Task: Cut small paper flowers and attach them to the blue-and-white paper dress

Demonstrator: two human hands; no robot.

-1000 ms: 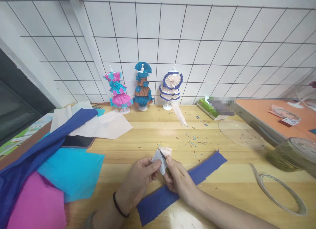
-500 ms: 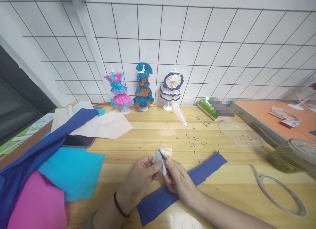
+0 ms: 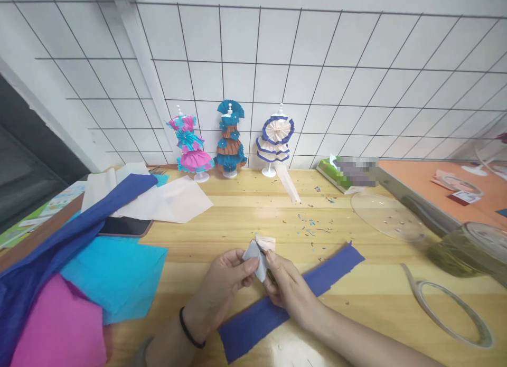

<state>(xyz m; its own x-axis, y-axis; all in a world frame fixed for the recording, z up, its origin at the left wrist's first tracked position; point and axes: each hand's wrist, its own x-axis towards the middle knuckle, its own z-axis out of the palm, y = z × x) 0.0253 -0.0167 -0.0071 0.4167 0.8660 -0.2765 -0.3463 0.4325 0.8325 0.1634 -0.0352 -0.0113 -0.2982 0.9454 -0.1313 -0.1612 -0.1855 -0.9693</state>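
Coloured sheets [image 3: 114,280]: heaped at the left of the bench [image 3: 190,245], probably to leave room for both hands.
Left hand [image 3: 228,278]: thumb and fingers pinch the grey paper piece [image 3: 252,253], seemingly to steady it.
Grey paper piece: raised above the bench between the hands, a cream piece [image 3: 268,243] just behind it.
Right hand [image 3: 291,295]: fingers curl around a dark object [image 3: 271,275], too hidden to identify, held close to the paper, likely for control.
Blue strip [image 3: 336,269]: lies flat, slanting beneath the hands, within easy reach.
Tape roll [image 3: 484,332]: rests at right, perhaps kept clear of the elbows.
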